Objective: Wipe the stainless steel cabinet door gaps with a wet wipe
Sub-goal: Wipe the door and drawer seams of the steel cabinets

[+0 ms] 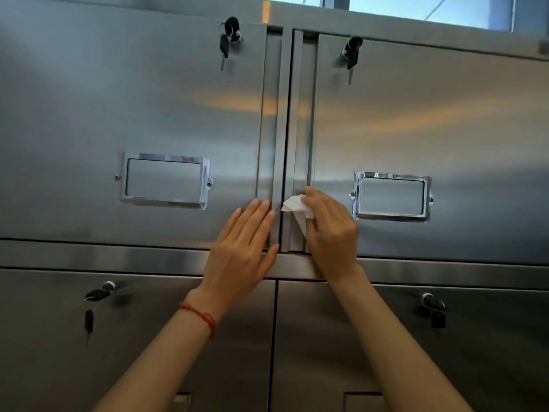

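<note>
Pinching a crumpled wet wipe (pixel 297 208) in the curled fingers of the right hand (pixel 331 233), pushing its white tip toward the vertical gap (pixel 287 138) between the two upper doors, low down near their bottom edge. Pressing the left hand (pixel 242 248) flat, fingers straight and together, against the left upper door (pixel 133 114) just beside that gap, likely bracing the door.

Judging the wipe: light, soft and limp, folding wherever pushed, probably a little slick from moisture; best bunching it over a fingertip so a firm edge can enter the narrow seam. Treating the steel as stiff and smooth.

Moving outward: showing label holders (pixel 165 181) on both upper doors, keys (pixel 230 37) hanging in the locks, a horizontal rail (pixel 118 258) below, lower doors (pixel 148 337) beneath it.

Hiding the right fingertips and part of the wipe behind the hand; leaving unclear whether the wipe is actually inside the seam. Cutting off the lower doors at the frame's edge.
</note>
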